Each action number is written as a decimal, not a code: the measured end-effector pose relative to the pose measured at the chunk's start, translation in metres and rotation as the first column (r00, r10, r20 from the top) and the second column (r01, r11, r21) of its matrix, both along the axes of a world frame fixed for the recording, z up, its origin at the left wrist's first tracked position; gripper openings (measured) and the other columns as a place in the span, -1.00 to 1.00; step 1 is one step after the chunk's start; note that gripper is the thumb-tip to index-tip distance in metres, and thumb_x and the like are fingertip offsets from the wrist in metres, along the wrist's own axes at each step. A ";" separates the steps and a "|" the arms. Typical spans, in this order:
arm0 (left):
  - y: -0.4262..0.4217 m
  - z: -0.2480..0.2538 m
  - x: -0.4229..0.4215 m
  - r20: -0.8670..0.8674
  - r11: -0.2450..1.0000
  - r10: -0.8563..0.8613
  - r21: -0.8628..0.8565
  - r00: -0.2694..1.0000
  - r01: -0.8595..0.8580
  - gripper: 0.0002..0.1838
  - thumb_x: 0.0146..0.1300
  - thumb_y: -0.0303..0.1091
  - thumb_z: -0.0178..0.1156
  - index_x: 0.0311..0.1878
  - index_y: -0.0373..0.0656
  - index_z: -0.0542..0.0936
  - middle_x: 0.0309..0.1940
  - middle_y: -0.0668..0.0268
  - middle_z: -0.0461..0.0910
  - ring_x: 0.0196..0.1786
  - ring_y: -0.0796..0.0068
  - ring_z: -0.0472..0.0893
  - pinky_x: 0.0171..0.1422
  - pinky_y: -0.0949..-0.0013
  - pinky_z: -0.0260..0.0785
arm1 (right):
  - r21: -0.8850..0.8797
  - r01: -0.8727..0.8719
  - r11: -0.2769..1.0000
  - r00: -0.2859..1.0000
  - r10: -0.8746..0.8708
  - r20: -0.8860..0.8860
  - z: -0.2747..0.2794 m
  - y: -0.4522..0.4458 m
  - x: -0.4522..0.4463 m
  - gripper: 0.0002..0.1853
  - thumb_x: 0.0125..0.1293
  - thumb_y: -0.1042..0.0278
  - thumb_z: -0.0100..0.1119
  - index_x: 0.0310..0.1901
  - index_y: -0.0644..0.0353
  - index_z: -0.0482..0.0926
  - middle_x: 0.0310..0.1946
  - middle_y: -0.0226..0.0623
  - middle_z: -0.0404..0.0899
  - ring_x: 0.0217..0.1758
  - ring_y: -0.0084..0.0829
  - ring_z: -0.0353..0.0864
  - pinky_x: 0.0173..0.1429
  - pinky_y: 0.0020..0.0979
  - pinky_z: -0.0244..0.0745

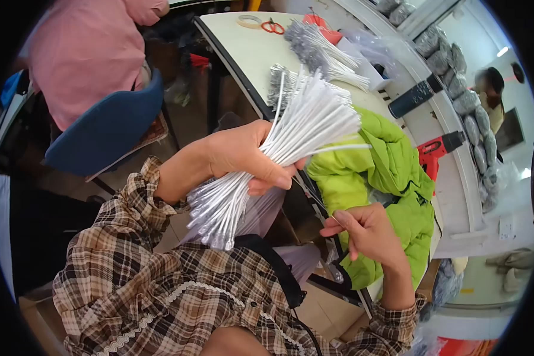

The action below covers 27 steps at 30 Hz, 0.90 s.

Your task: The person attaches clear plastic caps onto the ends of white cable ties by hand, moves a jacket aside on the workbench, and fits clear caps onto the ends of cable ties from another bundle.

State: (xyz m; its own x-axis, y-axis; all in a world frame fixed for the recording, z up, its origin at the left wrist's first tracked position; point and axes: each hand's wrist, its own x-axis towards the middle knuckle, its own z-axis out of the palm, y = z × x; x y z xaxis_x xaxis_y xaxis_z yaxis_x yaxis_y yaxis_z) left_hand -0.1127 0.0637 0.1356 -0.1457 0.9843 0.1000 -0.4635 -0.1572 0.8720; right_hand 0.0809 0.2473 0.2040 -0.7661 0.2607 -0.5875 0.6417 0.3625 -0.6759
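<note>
Tabletop [234, 44] beyond, bundle [308, 118] in grasp

Near the right hand [368, 231] lies a green jacket [391, 160]. The left hand [237, 151] wraps the bundle's middle; the right, fingers drawn in (I can't make out whether they pinch anything), sits below and rightward. Firm, even pressure should align the strands; the stray strand [353, 146] probably needs tucking in.

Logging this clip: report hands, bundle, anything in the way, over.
Left hand gripping white strand bundle. Right hand half curled, any hold unclear. Green garment behind right hand; nothing blocking bundle.
</note>
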 end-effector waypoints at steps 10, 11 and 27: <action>-0.014 0.002 0.001 -0.353 0.886 0.154 -0.364 0.923 -0.288 -0.84 0.05 -0.38 0.30 -0.32 -0.24 0.61 -0.64 0.35 0.53 -0.68 0.61 0.42 -0.58 0.53 0.29 | 0.989 0.150 -0.014 0.510 0.858 -0.065 -0.001 -0.060 -0.011 -0.57 0.20 0.41 0.17 0.11 0.37 0.49 0.06 0.16 0.53 -0.18 -0.17 0.60 -0.17 -0.35 0.52; -0.013 0.000 0.004 -0.479 0.894 0.081 -0.352 0.874 -0.276 -0.85 0.03 -0.31 0.29 -0.47 -0.19 0.61 -0.67 0.37 0.54 -0.66 0.59 0.44 -0.52 0.50 0.32 | 0.984 0.179 0.008 0.438 0.895 -0.087 -0.003 -0.068 -0.020 -0.57 0.20 0.41 0.17 0.11 0.37 0.49 0.06 0.16 0.53 -0.18 -0.17 0.60 -0.17 -0.35 0.52; -0.059 -0.046 0.051 -0.334 0.958 0.053 0.284 0.941 0.047 -0.87 -0.04 -0.55 0.22 -0.35 -0.23 0.56 -0.58 0.33 0.59 -0.59 0.59 0.48 -0.55 0.52 0.34 | 0.553 -0.564 0.614 0.658 0.738 -0.149 -0.027 -0.053 -0.007 -0.36 0.09 0.35 0.36 0.22 0.31 0.37 0.08 -0.07 0.52 0.02 -0.23 0.56 0.14 -0.37 0.40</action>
